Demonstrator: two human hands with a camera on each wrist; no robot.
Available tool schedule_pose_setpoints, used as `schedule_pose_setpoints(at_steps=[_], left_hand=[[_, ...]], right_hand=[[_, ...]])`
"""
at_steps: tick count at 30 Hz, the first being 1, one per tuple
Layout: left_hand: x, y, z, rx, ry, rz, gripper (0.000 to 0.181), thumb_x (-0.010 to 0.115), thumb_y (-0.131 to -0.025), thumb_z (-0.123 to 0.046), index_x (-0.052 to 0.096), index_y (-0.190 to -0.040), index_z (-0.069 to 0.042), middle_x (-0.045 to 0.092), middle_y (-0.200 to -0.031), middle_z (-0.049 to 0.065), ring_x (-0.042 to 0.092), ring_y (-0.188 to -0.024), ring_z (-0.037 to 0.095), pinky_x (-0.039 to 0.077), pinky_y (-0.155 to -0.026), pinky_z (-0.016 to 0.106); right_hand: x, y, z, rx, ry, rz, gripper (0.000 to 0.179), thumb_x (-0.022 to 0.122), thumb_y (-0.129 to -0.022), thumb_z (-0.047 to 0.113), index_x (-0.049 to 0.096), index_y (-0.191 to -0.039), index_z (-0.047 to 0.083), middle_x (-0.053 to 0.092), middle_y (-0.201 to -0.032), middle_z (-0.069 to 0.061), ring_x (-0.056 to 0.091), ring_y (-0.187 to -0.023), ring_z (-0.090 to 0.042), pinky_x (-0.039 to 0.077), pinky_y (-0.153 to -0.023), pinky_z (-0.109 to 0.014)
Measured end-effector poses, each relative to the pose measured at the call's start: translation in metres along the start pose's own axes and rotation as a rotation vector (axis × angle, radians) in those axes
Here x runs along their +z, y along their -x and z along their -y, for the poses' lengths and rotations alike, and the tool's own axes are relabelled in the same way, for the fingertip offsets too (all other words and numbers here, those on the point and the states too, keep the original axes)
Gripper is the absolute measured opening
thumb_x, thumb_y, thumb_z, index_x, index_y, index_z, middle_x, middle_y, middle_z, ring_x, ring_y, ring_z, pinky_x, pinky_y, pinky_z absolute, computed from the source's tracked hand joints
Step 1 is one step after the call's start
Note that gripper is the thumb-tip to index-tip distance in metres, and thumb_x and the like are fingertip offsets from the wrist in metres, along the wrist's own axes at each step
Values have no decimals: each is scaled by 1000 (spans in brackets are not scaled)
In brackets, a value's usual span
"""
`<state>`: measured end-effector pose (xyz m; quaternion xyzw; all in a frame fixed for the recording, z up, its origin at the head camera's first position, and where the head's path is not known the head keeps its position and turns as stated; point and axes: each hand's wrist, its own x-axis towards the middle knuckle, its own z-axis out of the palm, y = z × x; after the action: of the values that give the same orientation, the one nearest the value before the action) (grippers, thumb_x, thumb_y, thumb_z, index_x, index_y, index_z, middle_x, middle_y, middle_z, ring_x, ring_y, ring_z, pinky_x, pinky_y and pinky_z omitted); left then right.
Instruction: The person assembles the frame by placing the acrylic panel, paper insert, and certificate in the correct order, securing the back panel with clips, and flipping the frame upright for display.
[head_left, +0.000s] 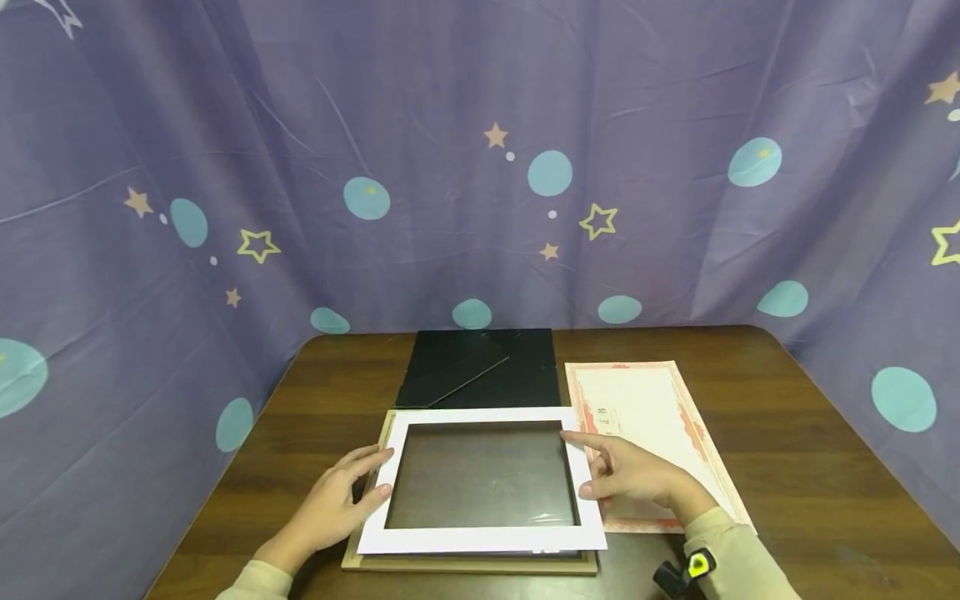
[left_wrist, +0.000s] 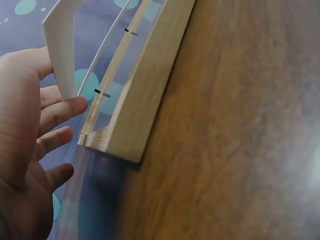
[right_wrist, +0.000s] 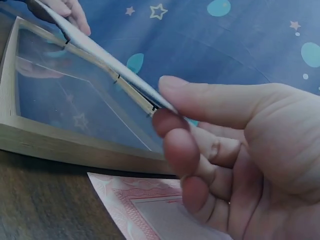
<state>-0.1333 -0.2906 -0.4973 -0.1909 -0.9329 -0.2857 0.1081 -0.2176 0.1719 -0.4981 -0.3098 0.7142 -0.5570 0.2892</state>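
Both left hand and right hand pinch a white mat, the left seemingly loosely.

White mat in every view

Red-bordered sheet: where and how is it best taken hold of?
Probably pinch the red-bordered sheet by its long right edge, coming from the right with thumb above and fingertips below. It is thin and lies on the table; in the head view that edge shows, while the white mat and right hand hide part of the left side.
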Motion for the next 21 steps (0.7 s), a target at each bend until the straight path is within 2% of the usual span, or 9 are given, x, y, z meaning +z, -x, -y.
schedule_pose_setpoints(at_steps=[3,6,10,13,17,21], left_hand=[[2,0,-2,10,-17,-5,50,68,-89,-34,58,-134,-16,52,-135,16,57,-114,34,50,-86,53],[5,0,-3,5,-30,6,50,70,-87,-35,59,-132,-15,53,-135,15,59,-112,32,51,-85,50],[8,0,-3,0,-29,23,50,70,-88,-35,60,-132,-14,52,-136,15,58,-113,34,52,-85,50],[10,-1,-4,9,-32,13,49,70,-88,-35,60,-131,-14,52,-136,15,56,-115,34,52,-85,50],[10,-2,-6,29,-53,3,50,71,-87,-35,60,-131,-13,54,-135,14,51,-123,35,48,-91,53],[10,-3,-7,34,-66,24,50,71,-87,-37,62,-129,-11,53,-137,12,46,-128,34,45,-94,55]], right_hand=[[0,2,-1,26,-20,22,85,75,-84,12,25,-152,6,58,-56,-3,58,-52,-15,50,-52,-24],[0,3,-1,50,-26,33,86,76,-83,12,26,-152,7,57,-56,-3,58,-51,-15,52,-52,-25],[-1,5,-1,80,-47,35,86,76,-82,12,26,-152,8,56,-56,-5,59,-51,-17,54,-53,-30],[-1,6,-1,90,-59,35,87,77,-81,12,26,-152,8,55,-57,-6,59,-51,-18,54,-53,-30],[-1,5,-1,94,-74,43,87,76,-82,11,25,-152,8,55,-56,-6,60,-52,-18,54,-53,-29],[-2,5,-1,89,-83,54,86,74,-84,9,23,-153,7,56,-55,-6,61,-52,-18,54,-54,-28]])
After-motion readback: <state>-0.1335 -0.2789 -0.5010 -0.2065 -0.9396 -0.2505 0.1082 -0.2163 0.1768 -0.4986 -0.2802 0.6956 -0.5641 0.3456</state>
